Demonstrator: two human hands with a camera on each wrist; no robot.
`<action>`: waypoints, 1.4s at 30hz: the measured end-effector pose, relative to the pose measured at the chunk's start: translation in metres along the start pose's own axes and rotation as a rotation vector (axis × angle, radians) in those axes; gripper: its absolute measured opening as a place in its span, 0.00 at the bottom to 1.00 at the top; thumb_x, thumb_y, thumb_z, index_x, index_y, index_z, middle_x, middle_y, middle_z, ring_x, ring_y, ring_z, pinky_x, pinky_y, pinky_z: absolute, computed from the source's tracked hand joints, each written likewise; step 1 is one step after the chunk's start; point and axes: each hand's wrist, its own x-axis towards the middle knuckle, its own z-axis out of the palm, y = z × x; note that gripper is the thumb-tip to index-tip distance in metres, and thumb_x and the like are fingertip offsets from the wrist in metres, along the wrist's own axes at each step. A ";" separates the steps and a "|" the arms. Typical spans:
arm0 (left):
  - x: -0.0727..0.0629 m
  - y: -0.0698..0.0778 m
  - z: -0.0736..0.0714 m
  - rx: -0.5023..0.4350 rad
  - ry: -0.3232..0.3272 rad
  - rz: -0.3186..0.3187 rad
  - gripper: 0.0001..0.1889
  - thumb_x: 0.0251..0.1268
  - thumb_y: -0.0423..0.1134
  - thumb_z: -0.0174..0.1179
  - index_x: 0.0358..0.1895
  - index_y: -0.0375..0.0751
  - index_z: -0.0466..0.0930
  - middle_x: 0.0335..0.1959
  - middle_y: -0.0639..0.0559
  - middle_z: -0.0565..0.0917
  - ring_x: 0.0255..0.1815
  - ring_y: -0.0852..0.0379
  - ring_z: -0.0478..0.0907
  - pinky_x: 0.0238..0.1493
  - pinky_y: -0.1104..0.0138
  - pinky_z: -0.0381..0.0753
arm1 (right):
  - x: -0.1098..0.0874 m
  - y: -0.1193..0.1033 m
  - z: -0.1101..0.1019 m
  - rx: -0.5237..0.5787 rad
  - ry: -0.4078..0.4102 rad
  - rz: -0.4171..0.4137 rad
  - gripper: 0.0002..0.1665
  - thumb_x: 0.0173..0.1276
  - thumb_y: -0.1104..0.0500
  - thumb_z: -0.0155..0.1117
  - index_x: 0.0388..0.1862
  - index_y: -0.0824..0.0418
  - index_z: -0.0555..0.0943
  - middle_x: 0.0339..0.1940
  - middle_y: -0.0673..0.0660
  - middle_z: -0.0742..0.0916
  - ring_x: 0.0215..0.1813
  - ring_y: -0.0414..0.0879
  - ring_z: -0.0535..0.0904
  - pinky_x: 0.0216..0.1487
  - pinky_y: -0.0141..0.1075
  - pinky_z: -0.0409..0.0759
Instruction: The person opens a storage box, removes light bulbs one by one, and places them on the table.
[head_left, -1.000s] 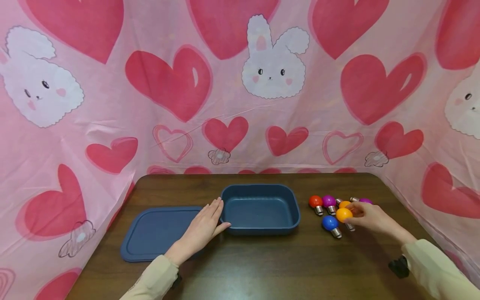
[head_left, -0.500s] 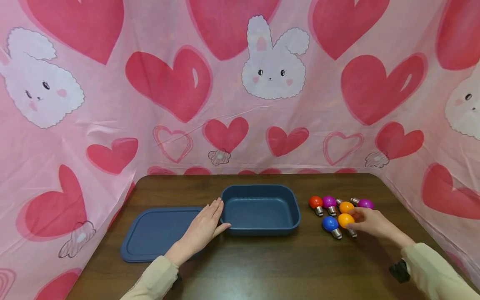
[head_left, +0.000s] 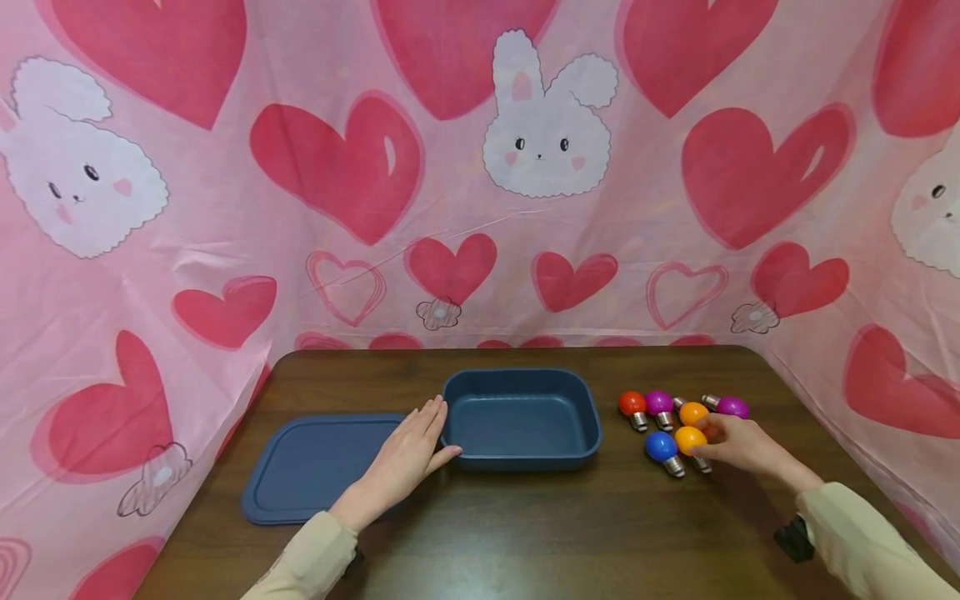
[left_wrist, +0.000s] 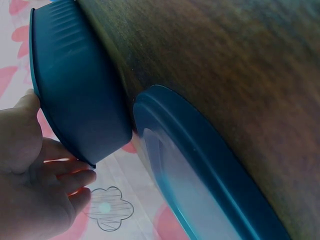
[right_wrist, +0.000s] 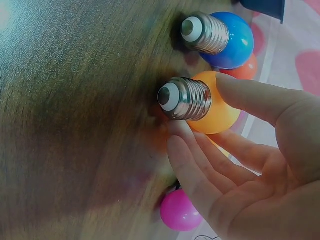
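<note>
My right hand (head_left: 738, 442) holds an orange light bulb (head_left: 687, 438) at the right of the table, thumb on one side and fingers on the other. Its silver screw base (right_wrist: 189, 98) points toward the camera in the right wrist view. A blue bulb (head_left: 661, 447) lies just left of it, and a second orange bulb (head_left: 692, 412) right behind. My left hand (head_left: 405, 450) lies with straight fingers against the left rim of a dark blue rectangular box (head_left: 525, 463), thumb at the near corner. Nothing is inside the box.
Behind the held bulb lie a red bulb (head_left: 632, 403), a purple bulb (head_left: 659, 403) and another purple bulb (head_left: 733, 407). A flat blue lid (head_left: 315, 462) lies left of the box, partly under my left forearm. A pink heart-patterned cloth (head_left: 450, 208) encloses the wooden table (head_left: 540, 533).
My right hand and the orange bulb have shifted slightly down and to the right, uncovering the far purple bulb. My left hand and the box stay put.
</note>
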 end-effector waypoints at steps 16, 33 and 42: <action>-0.001 0.001 -0.002 0.017 0.026 0.019 0.39 0.69 0.56 0.57 0.72 0.28 0.64 0.74 0.35 0.67 0.75 0.42 0.67 0.74 0.50 0.68 | -0.002 -0.001 -0.002 -0.005 -0.003 0.008 0.23 0.59 0.54 0.73 0.45 0.71 0.81 0.33 0.55 0.88 0.32 0.41 0.79 0.31 0.30 0.77; -0.001 0.002 -0.002 0.019 0.027 0.016 0.39 0.69 0.56 0.57 0.71 0.29 0.65 0.74 0.35 0.68 0.75 0.42 0.67 0.74 0.51 0.68 | -0.007 -0.001 -0.003 0.001 0.006 0.021 0.25 0.58 0.51 0.75 0.45 0.70 0.81 0.36 0.57 0.89 0.36 0.45 0.81 0.33 0.30 0.78; -0.002 0.001 -0.001 0.028 0.032 0.020 0.39 0.69 0.57 0.57 0.72 0.29 0.65 0.74 0.35 0.68 0.75 0.43 0.67 0.74 0.51 0.68 | -0.008 0.000 0.004 -0.008 0.033 -0.013 0.19 0.58 0.52 0.75 0.41 0.64 0.83 0.32 0.51 0.88 0.30 0.31 0.74 0.31 0.28 0.73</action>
